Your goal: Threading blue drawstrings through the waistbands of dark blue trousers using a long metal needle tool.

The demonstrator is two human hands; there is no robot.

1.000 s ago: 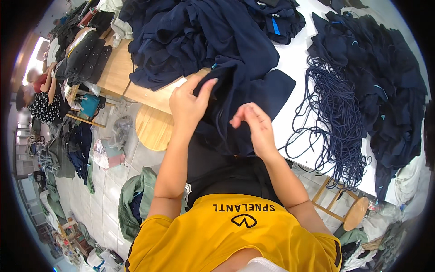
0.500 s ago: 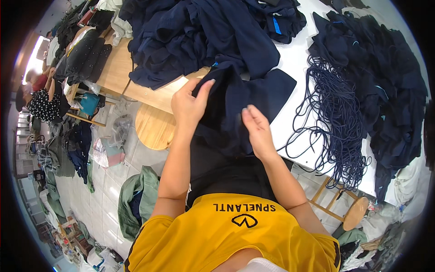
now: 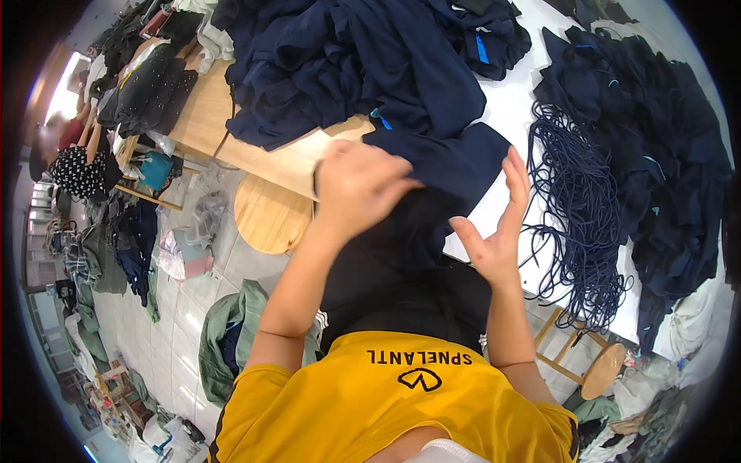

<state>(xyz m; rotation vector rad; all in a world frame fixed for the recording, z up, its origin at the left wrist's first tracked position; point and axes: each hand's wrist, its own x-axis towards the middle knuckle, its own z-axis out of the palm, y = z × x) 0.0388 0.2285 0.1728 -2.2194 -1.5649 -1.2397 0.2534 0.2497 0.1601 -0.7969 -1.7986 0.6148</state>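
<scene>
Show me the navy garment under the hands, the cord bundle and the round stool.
navy garment [image 3: 455, 166]: head view, flat upper panel.
cord bundle [image 3: 575, 201]: head view, middle of the strands.
round stool [image 3: 266, 216]: head view, seat centre.

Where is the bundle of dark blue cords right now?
In the head view, the bundle of dark blue cords lies on the white table, right of the right hand.

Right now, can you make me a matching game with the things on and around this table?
Things:
1. right hand
2. bundle of cords
3. round wooden stool
4. left hand

States or places:
A. standing on the floor left of the table
B. resting on dark blue cloth
C. lifted, open, fingers spread
D. lying loose on the white tabletop

Pairs: 1-C, 2-D, 3-A, 4-B
</scene>
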